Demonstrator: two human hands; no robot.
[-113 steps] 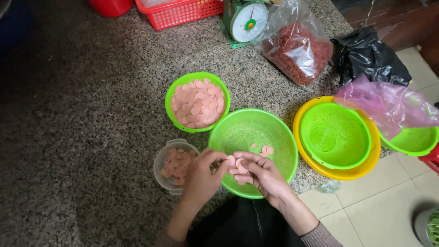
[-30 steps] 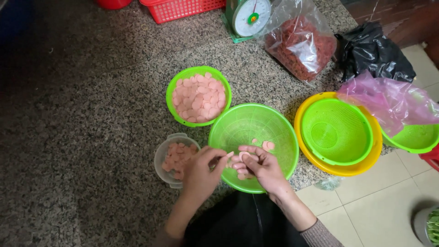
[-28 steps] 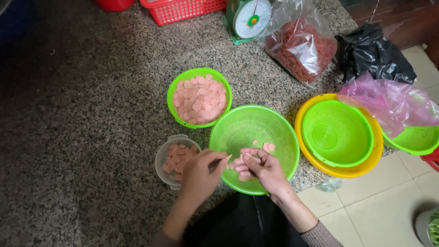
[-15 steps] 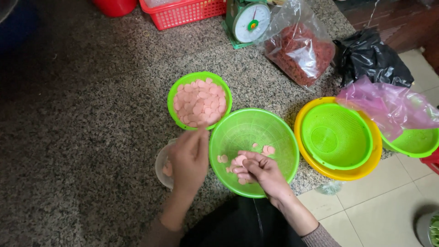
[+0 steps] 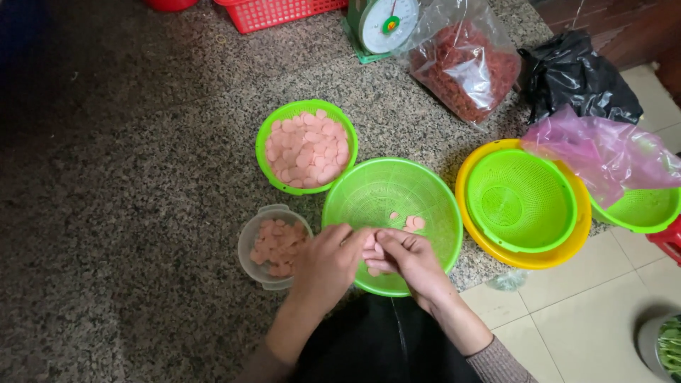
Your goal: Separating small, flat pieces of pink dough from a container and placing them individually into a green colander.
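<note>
1. My left hand (image 5: 328, 264) and my right hand (image 5: 408, 261) meet over the near rim of the big green strainer bowl (image 5: 425, 195), with the fingertips touching each other.
2. Both hands have curled fingers. Pink slices (image 5: 372, 246) show between the fingertips of both hands, so I pinch them lightly. How many slices I hold I cannot tell, because my fingers cover them.
3. Just beyond my fingertips, inside the same bowl, a few loose pink slices (image 5: 410, 223) lie on the mesh bottom.
4. Just beside my left hand, on its outer side, stands a small clear plastic tub (image 5: 250, 245) with more pink slices in it. My wrist is close to its rim.
5. Farther ahead of my left hand is a smaller green basket (image 5: 264, 145), filled with a flat layer of the pink round slices.
6. Off to the side of my right hand, well apart, a green strainer sits inside a yellow bowl (image 5: 464, 206).
7. All these stand on a speckled stone counter (image 5: 142, 184), and its edge is under my right wrist.
</note>
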